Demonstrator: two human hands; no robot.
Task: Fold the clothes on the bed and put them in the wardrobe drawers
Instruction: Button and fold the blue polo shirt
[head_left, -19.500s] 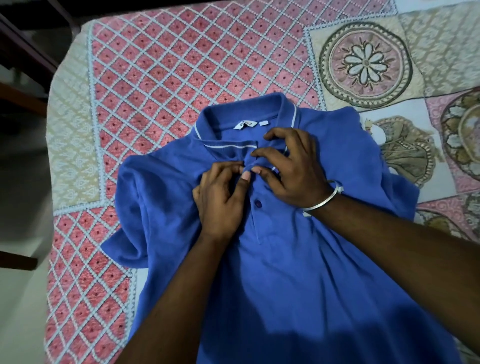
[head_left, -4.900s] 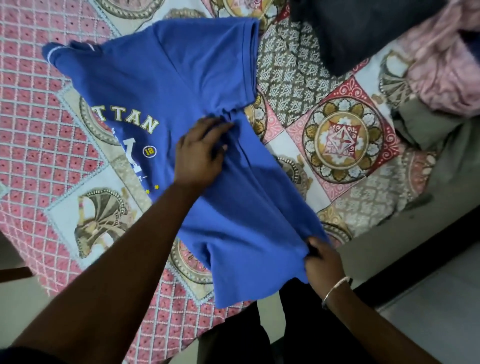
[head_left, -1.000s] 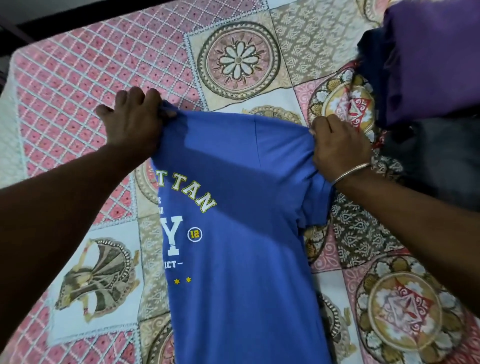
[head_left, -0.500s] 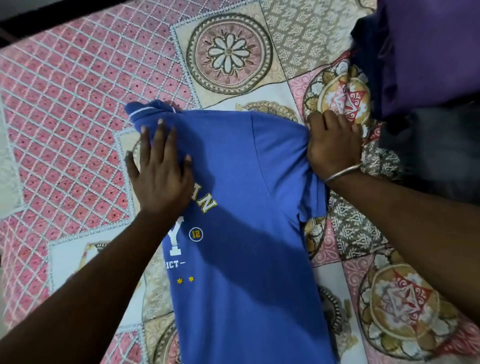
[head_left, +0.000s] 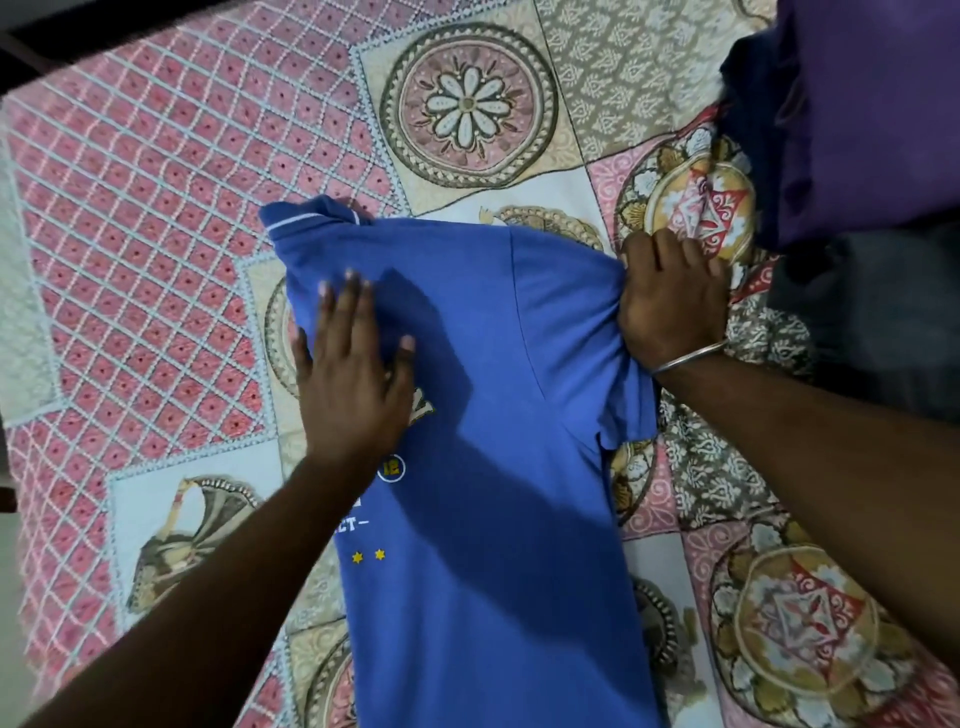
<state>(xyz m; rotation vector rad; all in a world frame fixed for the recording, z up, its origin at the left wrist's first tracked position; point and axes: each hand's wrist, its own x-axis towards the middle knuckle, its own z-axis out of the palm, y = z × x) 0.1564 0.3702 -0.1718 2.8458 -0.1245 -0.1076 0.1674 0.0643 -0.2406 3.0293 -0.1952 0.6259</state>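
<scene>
On the far left you see the bed (head_left: 156, 218), covered by a sheet with pink squares, round flower shapes and other patterns.

Next comes your left hand (head_left: 353, 379). It lies flat on the blue shirt (head_left: 493, 519), with the fingers straight and spread a little. It presses down on the shirt near the collar and holds nothing. Your arm hides part of the white and yellow print on the shirt, but you can see a small round badge with a number and two yellow stars below it.

The blue shirt lies on the bed in the middle, folded long and narrow. Its collar (head_left: 306, 221), with a thin white stripe, sticks out at the top left. The bottom of the shirt runs down out of view.

To the right is your right hand (head_left: 670, 306). Its fingers are curled round the bunched sleeve at the shirt's right shoulder, gripping the cloth. A thin silver bangle (head_left: 691, 356) sits on that wrist.

On the far right, more clothes lie on the bed: a purple cloth (head_left: 872, 114) at the top and a dark grey one (head_left: 878, 322) just below it.
</scene>
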